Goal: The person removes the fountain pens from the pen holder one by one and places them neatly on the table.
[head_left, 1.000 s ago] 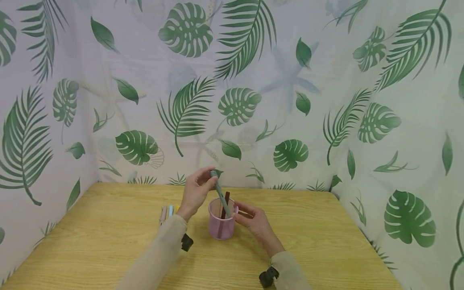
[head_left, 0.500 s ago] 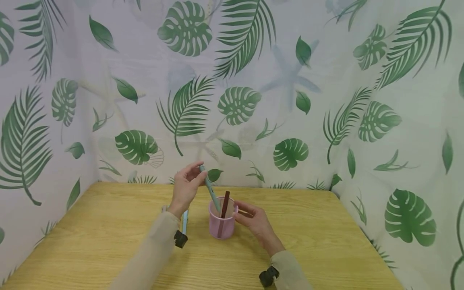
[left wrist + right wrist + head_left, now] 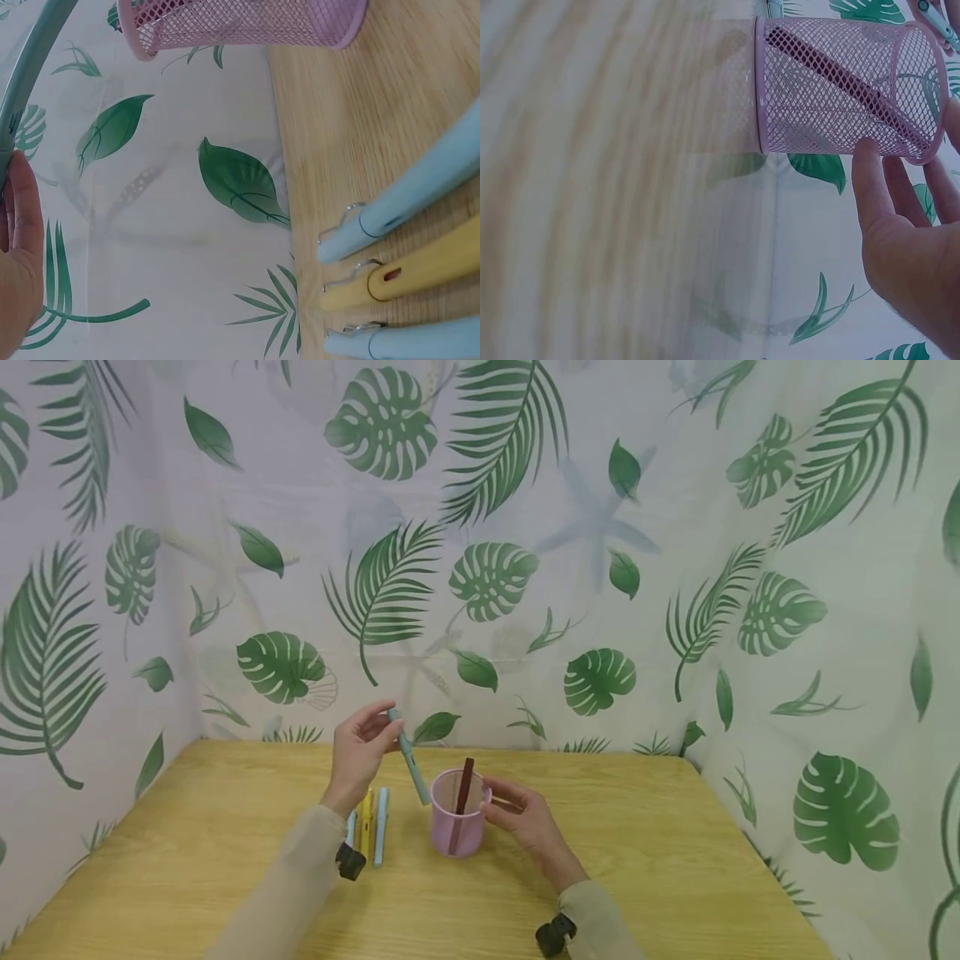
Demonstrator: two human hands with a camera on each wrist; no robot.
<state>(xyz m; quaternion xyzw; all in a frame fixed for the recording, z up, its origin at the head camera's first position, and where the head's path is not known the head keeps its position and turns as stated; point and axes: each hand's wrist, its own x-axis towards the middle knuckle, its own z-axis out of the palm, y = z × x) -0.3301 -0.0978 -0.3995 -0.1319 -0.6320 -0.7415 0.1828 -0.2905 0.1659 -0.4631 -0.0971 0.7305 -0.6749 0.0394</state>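
Note:
A teal pen (image 3: 411,762) slants down from my left hand (image 3: 358,756), which pinches its upper end between thumb and fingers. Its lower tip hangs just left of the pink mesh pen holder (image 3: 474,839), outside the rim. The holder stands upright on the table, and one dark red pen (image 3: 466,781) leans inside it. My right hand (image 3: 534,817) holds the holder at its right side near the rim; in the right wrist view the thumb touches the mesh (image 3: 810,124). The left wrist view shows the teal pen (image 3: 30,75) at the left edge.
Left of the holder lie a light blue pen (image 3: 381,827), a yellow pen (image 3: 366,827) and another light blue pen (image 3: 427,341), side by side. My left wrist partly covers them in the head view. A leaf-patterned cloth (image 3: 495,485) rises behind the wooden table (image 3: 645,860).
My left hand has drawn the teal pen up and leftward out of the pen holder. The pens on the table have come more into view. My right hand has stayed on the holder.

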